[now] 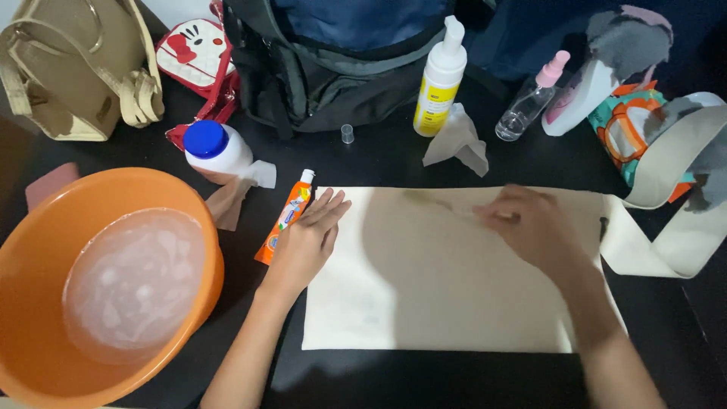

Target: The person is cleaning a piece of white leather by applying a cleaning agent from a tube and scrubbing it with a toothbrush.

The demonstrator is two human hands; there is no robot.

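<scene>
A cream canvas tote bag [424, 288] lies flat on the dark table, its long handle [666, 250] looping off to the right. My left hand [307, 238] rests flat with fingers spread on the bag's upper left corner. My right hand [530, 223] is blurred and presses with closed fingers on the bag's upper middle, beside a dark smudge [424, 199] on the cloth. An orange tube with a white cap [284, 220] lies just left of my left hand.
An orange basin of foamy water [45, 356] stands at the left. Behind the bag are a blue-capped white bottle [216, 151], a white pump bottle [439, 83], a crumpled tissue [458, 144], a clear spray bottle [530, 98], a small clear cap [347, 134], a dark backpack [333, 68] and a tan handbag [72, 68].
</scene>
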